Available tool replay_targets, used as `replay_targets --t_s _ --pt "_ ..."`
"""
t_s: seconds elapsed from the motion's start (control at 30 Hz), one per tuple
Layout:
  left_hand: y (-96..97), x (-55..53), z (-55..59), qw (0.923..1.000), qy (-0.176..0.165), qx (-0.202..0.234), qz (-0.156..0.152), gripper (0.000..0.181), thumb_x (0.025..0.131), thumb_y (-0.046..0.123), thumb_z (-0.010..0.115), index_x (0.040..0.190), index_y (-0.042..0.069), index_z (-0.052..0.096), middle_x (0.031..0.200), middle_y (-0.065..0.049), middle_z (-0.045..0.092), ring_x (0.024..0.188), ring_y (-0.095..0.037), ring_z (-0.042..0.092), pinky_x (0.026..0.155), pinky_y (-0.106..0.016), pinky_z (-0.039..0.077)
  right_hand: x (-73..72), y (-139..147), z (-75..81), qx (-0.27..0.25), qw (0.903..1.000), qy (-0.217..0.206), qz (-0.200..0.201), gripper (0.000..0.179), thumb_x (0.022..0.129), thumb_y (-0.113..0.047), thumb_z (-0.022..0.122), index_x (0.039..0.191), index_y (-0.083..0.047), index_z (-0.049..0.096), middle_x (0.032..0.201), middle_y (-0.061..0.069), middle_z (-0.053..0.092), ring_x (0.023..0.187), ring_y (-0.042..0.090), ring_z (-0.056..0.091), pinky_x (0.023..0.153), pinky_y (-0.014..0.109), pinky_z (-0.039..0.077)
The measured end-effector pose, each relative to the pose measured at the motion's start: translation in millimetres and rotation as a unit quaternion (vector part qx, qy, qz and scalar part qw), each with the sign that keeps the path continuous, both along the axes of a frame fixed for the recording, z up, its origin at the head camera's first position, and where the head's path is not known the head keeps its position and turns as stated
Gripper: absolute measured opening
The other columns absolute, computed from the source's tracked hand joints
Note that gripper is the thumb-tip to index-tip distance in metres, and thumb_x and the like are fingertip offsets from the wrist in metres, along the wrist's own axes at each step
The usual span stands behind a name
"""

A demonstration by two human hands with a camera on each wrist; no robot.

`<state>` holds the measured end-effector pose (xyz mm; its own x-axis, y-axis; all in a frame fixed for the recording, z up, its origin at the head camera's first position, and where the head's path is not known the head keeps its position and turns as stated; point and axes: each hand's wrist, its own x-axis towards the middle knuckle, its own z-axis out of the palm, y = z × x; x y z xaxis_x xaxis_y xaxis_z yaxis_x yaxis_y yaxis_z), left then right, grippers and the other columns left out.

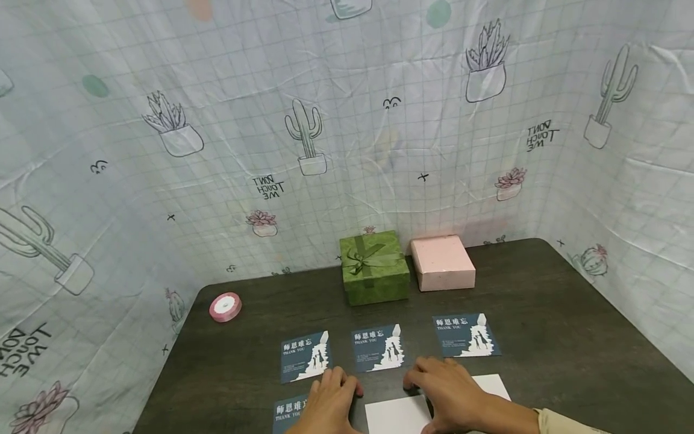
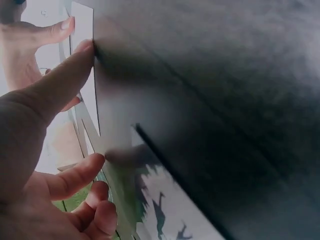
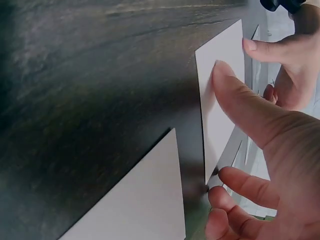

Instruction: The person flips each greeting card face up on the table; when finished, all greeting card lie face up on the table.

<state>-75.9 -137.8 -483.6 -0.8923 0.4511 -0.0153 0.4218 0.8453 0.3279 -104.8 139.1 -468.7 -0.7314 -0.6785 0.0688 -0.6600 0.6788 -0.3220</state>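
Note:
A white card [image 1: 394,417] lies flat on the table between my hands. My left hand [image 1: 332,402] is at its left side; in the left wrist view the left thumb [image 2: 67,75] touches the card's edge. On the card's right side rests my right hand [image 1: 452,395], its thumb [image 3: 235,92] on the white face and its other fingertips by the far edge. A second white card [image 1: 492,386] lies partly hidden behind the right hand. A blue THANK YOU card [image 1: 286,413] is partly covered by the left hand.
Three more blue cards, a left one [image 1: 305,357], a middle one [image 1: 378,348] and a right one [image 1: 466,335], form a row beyond the hands. Behind them stand a green box [image 1: 376,289] with a bow and a pink box [image 1: 444,262]. A pink ribbon roll [image 1: 225,307] lies far left.

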Motion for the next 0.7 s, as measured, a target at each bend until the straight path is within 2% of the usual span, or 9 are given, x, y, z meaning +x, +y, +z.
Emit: replay_targets --t_s 0.17,0.27,0.4,0.47,0.6,0.7 --pt "4.4 -2.4 0.3 1.0000 0.004 -0.007 0.002 0.062 0.058 0.066 0.086 0.100 0.029 0.059 0.094 0.012 0.040 0.082 -0.005 0.029 0.065 -0.024 0.022 -1.1 -1 -0.5 0.006 0.9998 -0.020 -0.008 0.067 0.053 -0.074 0.083 0.101 -0.030 0.067 0.088 -0.017 0.048 0.076 0.002 0.043 0.063 0.028 0.031" --pt "9.6 -3.2 0.0 0.9996 0.021 -0.020 -0.001 0.061 0.056 0.065 0.087 0.097 0.028 0.060 0.094 0.011 0.041 0.083 -0.006 0.031 0.065 -0.023 0.022 -2.1 -3 -2.0 0.003 0.9998 -0.017 -0.009 0.061 0.051 -0.069 0.087 0.094 -0.031 0.065 0.086 -0.017 0.047 0.075 0.001 0.042 0.063 0.028 0.031" --pt "15.0 -2.0 -1.0 0.9995 0.020 -0.026 0.000 0.058 0.055 0.057 0.091 0.093 0.027 0.058 0.091 0.011 0.039 0.081 -0.007 0.028 0.063 -0.023 0.022 -2.5 -5 -4.5 -0.001 0.9999 -0.009 -0.006 0.055 0.051 -0.063 0.090 0.088 -0.032 0.063 0.082 -0.019 0.044 0.072 -0.001 0.041 0.061 0.027 0.030" --pt "15.9 -0.9 -0.9 0.9997 0.006 -0.021 0.005 0.057 0.054 0.052 0.093 0.090 0.027 0.056 0.090 0.012 0.037 0.081 -0.006 0.027 0.064 -0.023 0.021 -2.0 -5 -5.2 0.002 1.0000 -0.002 -0.001 0.054 0.053 -0.062 0.090 0.088 -0.032 0.063 0.081 -0.020 0.043 0.071 -0.001 0.041 0.061 0.027 0.031" --pt "15.9 -0.6 -1.2 0.9998 -0.006 -0.017 0.006 0.057 0.055 0.054 0.092 0.089 0.027 0.055 0.089 0.012 0.035 0.080 -0.006 0.026 0.064 -0.023 0.021 -1.1 -2 -5.3 0.016 0.9997 0.019 0.007 0.057 0.054 -0.069 0.086 0.089 -0.031 0.064 0.081 -0.020 0.042 0.070 -0.001 0.042 0.060 0.028 0.032" --pt "15.5 -1.3 0.1 0.9995 -0.028 -0.013 0.008 0.058 0.056 0.057 0.091 0.089 0.025 0.055 0.088 0.011 0.032 0.079 -0.007 0.024 0.065 -0.023 0.021 -1.6 -2 -4.3 0.023 0.9996 0.014 0.011 0.063 0.053 -0.076 0.082 0.090 -0.030 0.063 0.082 -0.020 0.043 0.072 0.000 0.044 0.061 0.027 0.031"
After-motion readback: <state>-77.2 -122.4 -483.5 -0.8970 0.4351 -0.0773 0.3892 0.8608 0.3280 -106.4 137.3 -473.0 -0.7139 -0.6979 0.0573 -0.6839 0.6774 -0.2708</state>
